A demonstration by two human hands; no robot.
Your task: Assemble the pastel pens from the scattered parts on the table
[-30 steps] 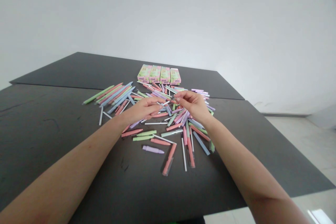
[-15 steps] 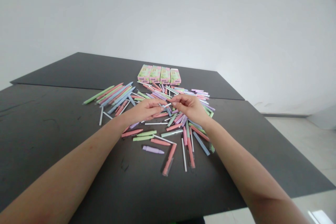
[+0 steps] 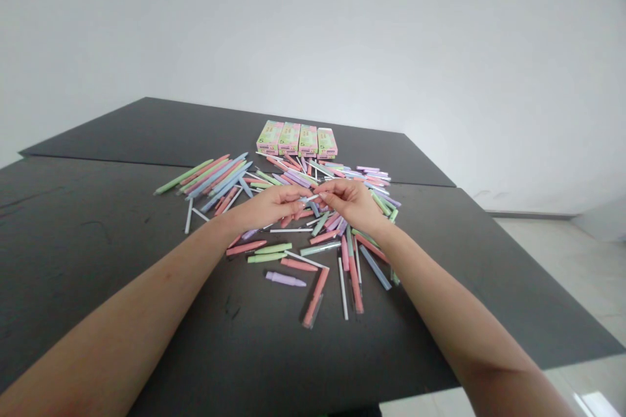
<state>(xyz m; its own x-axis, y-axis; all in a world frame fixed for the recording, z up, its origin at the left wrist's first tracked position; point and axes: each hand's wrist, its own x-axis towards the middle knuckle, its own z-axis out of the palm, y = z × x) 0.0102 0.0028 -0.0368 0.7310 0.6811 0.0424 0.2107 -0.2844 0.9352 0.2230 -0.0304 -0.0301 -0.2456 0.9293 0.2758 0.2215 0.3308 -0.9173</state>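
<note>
My left hand (image 3: 274,205) is closed in a pinch on a small pale blue pen part (image 3: 304,200), mostly covered by the fingers. Against it, my right hand (image 3: 353,203) pinches a thin white refill stick (image 3: 313,197); the two fingertips nearly meet. Whether the stick sits inside the blue part I cannot tell. Both hands hover over a spread of loose pen parts in pink, green, blue and purple. Closer to me lie a purple barrel (image 3: 286,279), a green barrel (image 3: 272,248) and a pink barrel with a clear cap (image 3: 317,296).
Several pink and green cardboard boxes (image 3: 288,138) stand side by side behind the pile. To the left lies a bundle of long coloured pens (image 3: 220,176). White sticks (image 3: 343,288) are scattered about. The black table (image 3: 235,352) meets a pale wall (image 3: 313,32).
My right hand has lowered slightly, and its fingers have moved a little closer to my left fingertips. Less of the white stick shows. The pile and boxes look unchanged.
</note>
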